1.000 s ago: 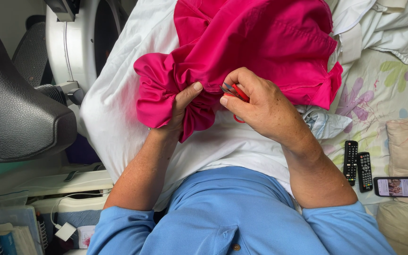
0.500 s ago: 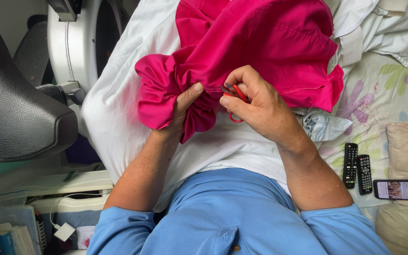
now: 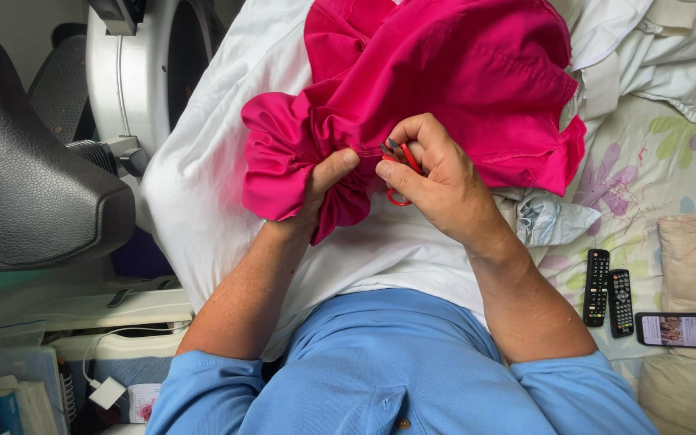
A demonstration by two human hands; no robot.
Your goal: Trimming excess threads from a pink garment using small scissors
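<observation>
A bright pink garment point(image 3: 445, 80) lies bunched on a white pillow point(image 3: 219, 153) in front of me. My left hand point(image 3: 324, 181) pinches a gathered fold of the pink cloth, thumb on top. My right hand point(image 3: 432, 181) grips small red-handled scissors point(image 3: 400, 161), whose dark tips point at the seam right beside my left thumb. The two hands almost touch. Most of the scissors is hidden inside my fingers.
A dark grey padded seat point(image 3: 26, 169) and a white round machine point(image 3: 147, 80) stand at left. On the floral bedspread point(image 3: 662, 153) at right lie two black remotes point(image 3: 610, 290) and a phone point(image 3: 686, 330). White cloth point(image 3: 654, 48) is piled at top right. Books and a cable sit bottom left.
Hardly anything differs. My right hand has shifted the scissors slightly at the seam while my left hand keeps its hold on the pink fold.
</observation>
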